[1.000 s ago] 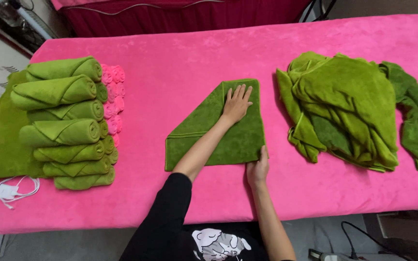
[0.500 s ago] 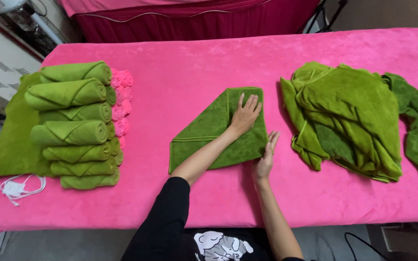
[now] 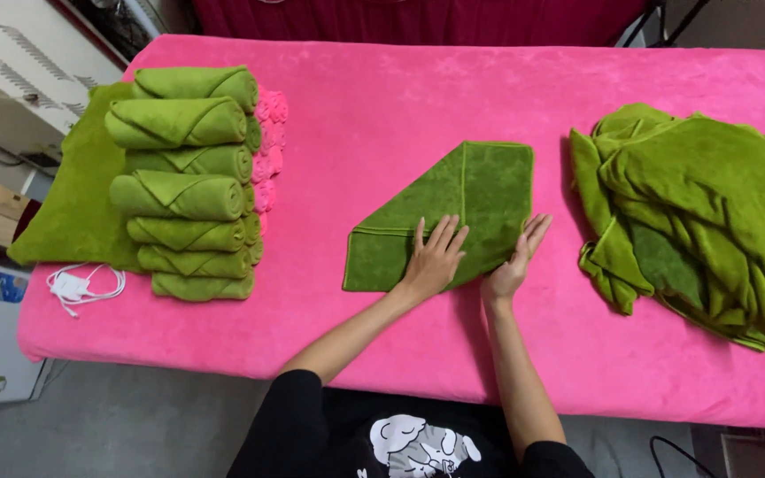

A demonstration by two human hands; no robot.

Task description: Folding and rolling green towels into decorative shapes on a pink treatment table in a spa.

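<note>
Two flat hands press a half-folded green towel on a pink-covered desk

The left hand [image 3: 434, 258] lies palm down, fingers spread, on the near part of the green towel [image 3: 453, 208], apparently to pin the fold; the right hand [image 3: 513, 265] rests open at its near right corner, fingers straight along the edge, gripping nothing. The towel sits mid-desk, one side folded into a slant. To the left a stack of rolled green towels [image 3: 189, 181] rests on a flat green cloth beside pink rolls [image 3: 267, 146], kept apart from the loose heap of green towels [image 3: 701, 217] at the right. A white charger and cable [image 3: 77, 288] lie near the front left edge of the pink plush desk cover [image 3: 374, 88]; grey floor shows below
</note>
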